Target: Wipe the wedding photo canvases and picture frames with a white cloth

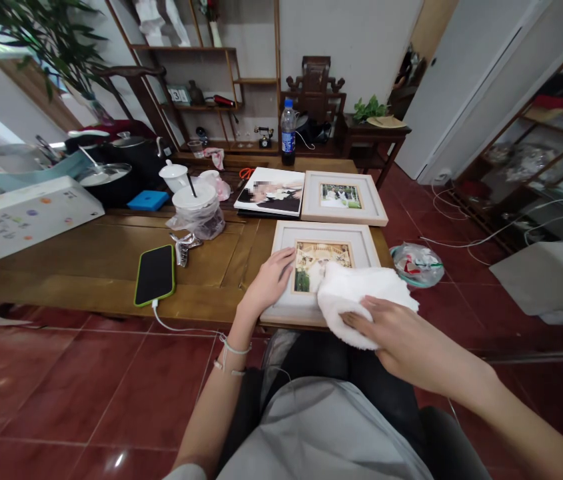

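Flat on the table's front edge lies a light wood picture frame with a wide pale border around a small photo. My left hand rests on the left side of this frame, its fingers stretched out toward the photo. In my right hand is a white fluffy cloth, bunched up and laid over the frame's lower right part, covering a corner of the photo. Behind it lies a second picture frame, and left of that a photo panel sits on something dark.
On the wooden table are a charging phone, a bagged cup with a straw, a blue box, a white teapot, pots and a bottle. A bag-lined bin stands on the floor at right.
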The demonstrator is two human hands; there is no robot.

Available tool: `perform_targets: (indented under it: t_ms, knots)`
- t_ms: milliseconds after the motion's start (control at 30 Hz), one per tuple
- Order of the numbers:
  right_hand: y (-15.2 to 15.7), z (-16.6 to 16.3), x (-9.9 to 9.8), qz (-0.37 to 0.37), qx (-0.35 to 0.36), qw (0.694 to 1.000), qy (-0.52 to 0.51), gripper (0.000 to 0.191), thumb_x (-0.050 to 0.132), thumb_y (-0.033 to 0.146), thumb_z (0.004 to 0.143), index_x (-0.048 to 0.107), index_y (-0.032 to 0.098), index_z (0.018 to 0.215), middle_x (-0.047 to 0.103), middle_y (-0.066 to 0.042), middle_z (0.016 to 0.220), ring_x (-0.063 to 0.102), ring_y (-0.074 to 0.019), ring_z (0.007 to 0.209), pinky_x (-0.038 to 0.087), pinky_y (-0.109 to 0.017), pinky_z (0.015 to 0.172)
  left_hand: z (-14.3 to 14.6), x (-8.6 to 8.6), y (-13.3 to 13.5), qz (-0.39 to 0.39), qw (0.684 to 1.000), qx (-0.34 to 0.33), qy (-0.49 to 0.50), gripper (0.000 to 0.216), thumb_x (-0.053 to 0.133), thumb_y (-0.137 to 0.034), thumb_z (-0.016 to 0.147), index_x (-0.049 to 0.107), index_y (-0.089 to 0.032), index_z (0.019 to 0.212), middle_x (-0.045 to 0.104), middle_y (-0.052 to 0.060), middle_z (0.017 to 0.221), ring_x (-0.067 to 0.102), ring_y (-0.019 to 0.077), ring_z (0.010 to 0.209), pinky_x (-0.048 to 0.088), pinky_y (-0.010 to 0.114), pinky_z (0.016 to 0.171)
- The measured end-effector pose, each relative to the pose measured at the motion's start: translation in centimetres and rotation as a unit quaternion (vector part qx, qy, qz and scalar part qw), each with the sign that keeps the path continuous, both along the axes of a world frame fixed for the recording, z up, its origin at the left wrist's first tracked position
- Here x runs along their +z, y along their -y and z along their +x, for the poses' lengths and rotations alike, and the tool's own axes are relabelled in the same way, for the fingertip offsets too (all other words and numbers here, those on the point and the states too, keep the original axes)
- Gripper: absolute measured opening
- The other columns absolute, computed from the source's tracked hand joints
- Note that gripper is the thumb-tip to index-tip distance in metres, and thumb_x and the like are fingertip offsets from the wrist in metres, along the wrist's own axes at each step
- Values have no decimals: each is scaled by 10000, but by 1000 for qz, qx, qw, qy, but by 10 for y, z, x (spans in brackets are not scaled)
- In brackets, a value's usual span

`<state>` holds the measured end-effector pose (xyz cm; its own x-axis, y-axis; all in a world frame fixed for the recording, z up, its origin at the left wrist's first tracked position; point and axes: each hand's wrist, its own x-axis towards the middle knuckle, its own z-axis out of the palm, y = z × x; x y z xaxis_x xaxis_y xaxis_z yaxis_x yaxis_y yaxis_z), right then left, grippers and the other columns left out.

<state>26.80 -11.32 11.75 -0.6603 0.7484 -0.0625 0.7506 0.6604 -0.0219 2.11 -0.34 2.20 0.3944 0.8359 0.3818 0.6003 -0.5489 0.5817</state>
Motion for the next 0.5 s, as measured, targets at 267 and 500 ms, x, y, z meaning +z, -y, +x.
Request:
perform_targets:
  t_ms: [267, 500]
  knots:
    - [-36, 6, 10, 123, -133, 975, -128, 601, 423, 55, 710, 480, 217, 1286, 595, -132, 1203, 552, -318, 1097, 469, -450, 852, -1, -3, 0, 9, 1000, -1, 3, 342, 404, -179, 911, 568, -139, 1209, 542, 123, 1314, 460, 227, 1258, 352, 445, 1082]
    - [-20, -73, -48, 154, 35, 983, -89, 256, 495, 126, 839, 674, 212, 1001, 476, -107, 1377, 350, -334, 1309, 329, -531, 1040, -2, 8, 2, 14, 999, -37, 5, 351, 495, -146, 847, 594, -184, 1181, 560, 109, 1290, 494, 249, 1217, 388, 411, 1054]
